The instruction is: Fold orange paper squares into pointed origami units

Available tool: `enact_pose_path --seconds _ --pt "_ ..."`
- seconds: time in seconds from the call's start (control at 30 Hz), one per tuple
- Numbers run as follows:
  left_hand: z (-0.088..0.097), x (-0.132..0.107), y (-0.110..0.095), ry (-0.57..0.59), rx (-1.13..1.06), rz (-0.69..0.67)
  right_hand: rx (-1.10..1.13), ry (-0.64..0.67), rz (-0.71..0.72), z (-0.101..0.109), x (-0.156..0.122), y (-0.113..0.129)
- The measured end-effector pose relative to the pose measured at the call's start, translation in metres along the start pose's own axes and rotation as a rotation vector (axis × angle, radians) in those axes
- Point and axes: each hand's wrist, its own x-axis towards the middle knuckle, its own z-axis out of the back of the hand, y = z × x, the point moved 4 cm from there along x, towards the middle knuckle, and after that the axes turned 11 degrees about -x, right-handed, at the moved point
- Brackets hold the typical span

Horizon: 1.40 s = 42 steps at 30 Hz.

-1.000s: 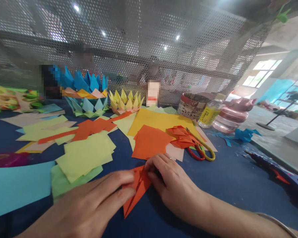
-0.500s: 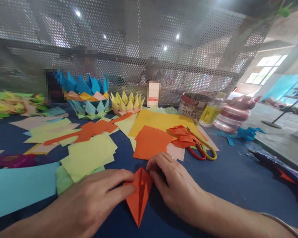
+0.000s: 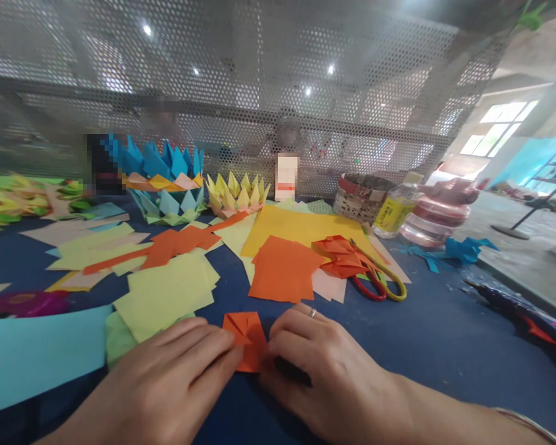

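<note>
In the head view, the only one, a folded orange paper [image 3: 254, 355], small and roughly square with creased flaps on its face, is held low in the middle, flat on a dark blue table [image 3: 435, 364] and between two bare hands. By the left grip [image 3: 167, 364], fingers drawn close together, the paper's left edge is overlapped and held, probably so that it cannot slide. By the right grip [image 3: 324, 364], half curled with a dark hollow under the fingers, the right edge is touched; whether it is pinched or merely pressed cannot be told. The flat table seems to be used as backing for the creases. Just beyond the two grips, a stack of orange sheets [image 3: 282, 278] is placed, perhaps for easy reach. Left of that stack and beyond the left grip, pale yellow-green sheets [image 3: 169, 287] are piled; farther left, a light blue sheet [image 3: 41, 355] is laid. Beyond the right grip, scissors [image 3: 389, 284] are rested with the handles turned toward the person, beside folded orange pieces [image 3: 343, 250]. Well to the right of that grip, a glue gun [image 3: 523, 318] is set apart, possibly to leave the folding space free.
</note>
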Motion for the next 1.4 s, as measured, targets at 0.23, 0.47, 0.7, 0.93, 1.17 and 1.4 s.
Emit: enact_pose_path --seconds 0.23,0.47,0.7,0.93,1.17,1.4 --pt "0.007 0.018 0.010 0.034 -0.341 0.183 0.015 -0.005 -0.010 -0.001 -0.002 -0.002" --pt "0.005 0.024 0.026 0.168 -0.584 0.297 0.113 0.012 -0.248 -0.003 0.002 -0.009" --pt "0.003 0.025 0.031 0.229 -0.536 0.350 0.078 0.075 -0.349 -0.002 0.002 -0.008" --pt "-0.005 0.024 0.032 0.192 -0.536 0.462 0.037 0.115 -0.380 0.002 0.005 -0.008" --pt "-0.011 0.017 0.034 0.187 -0.486 0.598 0.015 0.152 -0.413 0.001 0.006 -0.008" --pt "-0.014 0.015 0.033 0.105 -0.433 0.575 0.001 0.174 -0.391 0.001 0.005 -0.007"
